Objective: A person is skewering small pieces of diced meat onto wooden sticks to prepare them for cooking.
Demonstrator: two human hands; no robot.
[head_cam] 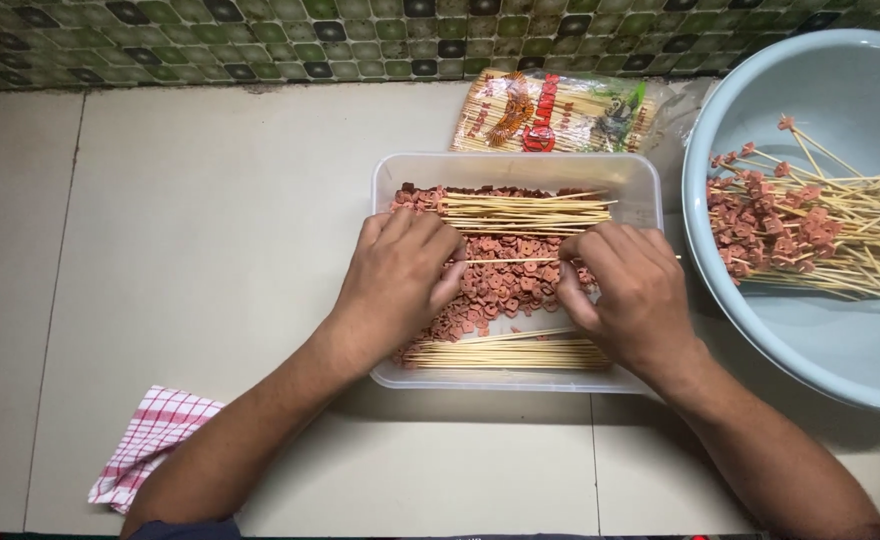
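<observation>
Your smooth pale counter [210, 200] backs onto glossy green mosaic tiles [210, 40]. In the clear rectangular plastic tub [644, 180] of small reddish sausage slices [505, 285], your left hand [395, 280] and right hand [635, 295] pinch one thin bamboo skewer [510, 261] between them. Loaded skewers [810, 230] lie in the round pale-blue basin [840, 370] well to the right; a checked cloth [150, 445] sits crumpled by your left forearm
</observation>
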